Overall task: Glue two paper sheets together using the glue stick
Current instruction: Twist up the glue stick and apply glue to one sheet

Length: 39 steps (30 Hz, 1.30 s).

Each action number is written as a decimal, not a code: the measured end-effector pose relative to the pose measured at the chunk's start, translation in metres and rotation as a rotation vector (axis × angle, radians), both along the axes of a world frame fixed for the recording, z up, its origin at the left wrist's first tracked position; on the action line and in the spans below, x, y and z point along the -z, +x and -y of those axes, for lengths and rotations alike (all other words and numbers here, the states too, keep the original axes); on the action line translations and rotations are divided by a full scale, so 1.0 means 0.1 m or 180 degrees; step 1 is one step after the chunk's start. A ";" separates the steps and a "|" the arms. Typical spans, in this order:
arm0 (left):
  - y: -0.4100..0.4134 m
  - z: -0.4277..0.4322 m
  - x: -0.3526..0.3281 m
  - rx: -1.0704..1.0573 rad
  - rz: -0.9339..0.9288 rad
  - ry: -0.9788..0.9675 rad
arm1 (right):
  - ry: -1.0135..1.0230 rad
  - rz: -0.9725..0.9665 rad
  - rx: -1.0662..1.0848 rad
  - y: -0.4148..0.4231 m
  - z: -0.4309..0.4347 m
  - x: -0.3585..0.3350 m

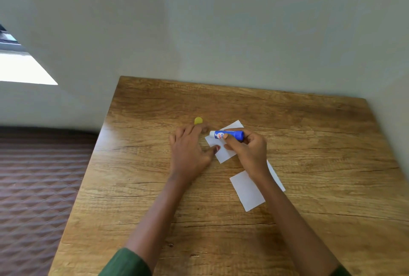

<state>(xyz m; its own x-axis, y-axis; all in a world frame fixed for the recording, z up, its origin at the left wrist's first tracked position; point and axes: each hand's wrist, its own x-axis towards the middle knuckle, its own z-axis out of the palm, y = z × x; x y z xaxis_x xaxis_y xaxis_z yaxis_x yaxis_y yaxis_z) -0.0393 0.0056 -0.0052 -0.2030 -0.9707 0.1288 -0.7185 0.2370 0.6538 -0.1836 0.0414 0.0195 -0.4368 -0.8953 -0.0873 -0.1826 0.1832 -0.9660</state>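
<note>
Two white paper sheets lie on the wooden table (309, 142). The far sheet (221, 154) is under both my hands; the near sheet (247, 191) lies partly beneath my right forearm. My right hand (247, 149) grips a blue glue stick (228, 135), held almost level above the far sheet with its white end pointing left. My left hand (190, 149) rests flat on the table, fingers spread, its thumb pressing the far sheet's left edge. A yellow cap (198, 120) sits just beyond my left fingertips.
A pale wall rises right behind the table's far edge. To the left of the table lies a brown quilted surface (39, 187), lower than the tabletop. Bare wood stretches to the right and toward me.
</note>
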 end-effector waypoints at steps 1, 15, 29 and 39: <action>0.00 0.00 -0.01 -0.0003 0.0009 0.0005 | 0.0001 -0.0103 -0.0015 0.01 0.03 0.00; 0.00 0.00 0.01 0.0019 0.0145 -0.0005 | -0.0233 -0.1200 -0.0330 0.08 0.07 -0.01; 0.00 -0.01 -0.03 0.0010 0.0119 0.0003 | -0.0232 -0.1452 -0.0285 0.04 0.06 -0.04; 0.00 -0.02 -0.04 0.0024 0.0167 0.0020 | -0.0152 -0.1494 -0.0152 -0.11 0.07 -0.08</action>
